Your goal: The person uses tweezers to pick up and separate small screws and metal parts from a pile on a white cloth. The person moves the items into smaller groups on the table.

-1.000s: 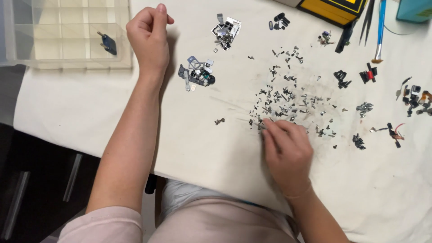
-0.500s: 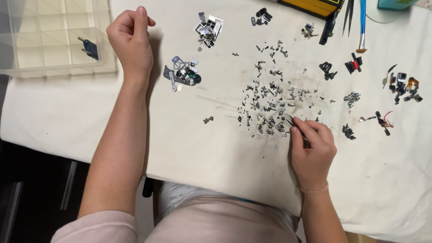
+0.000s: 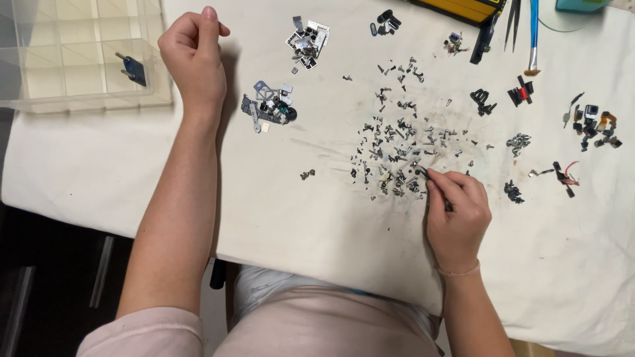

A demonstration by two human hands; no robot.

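Right hand (image 3: 456, 211): resting on white cloth (image 3: 297, 218), fingertips (image 3: 433, 178) pinched together at the near edge of the scatter of small screws (image 3: 397, 142); whether a screw sits between them cannot be told

Left hand (image 3: 193, 56): curled into a loose fist, thumb against forefinger, resting on the cloth just right of the clear compartment box (image 3: 79, 53); contents of the fist, if any, cannot be told

Scatter of small screws: spread over the middle of the cloth, between both hands, nearer the right

Clear compartment box: upper left corner, one small blue part (image 3: 132, 68) in a front compartment

Cluster of grey metal parts (image 3: 268, 109): just right of the left wrist

Second cluster of plates and chips (image 3: 307, 41): beyond it, near the top edge

Black and red clips (image 3: 521, 92), small camera modules (image 3: 592, 125), wired part (image 3: 565, 177): right side, well apart from the hands

Tweezers (image 3: 514, 20) and blue-handled brush (image 3: 533, 36): top right, beside a yellow case (image 3: 456, 8)
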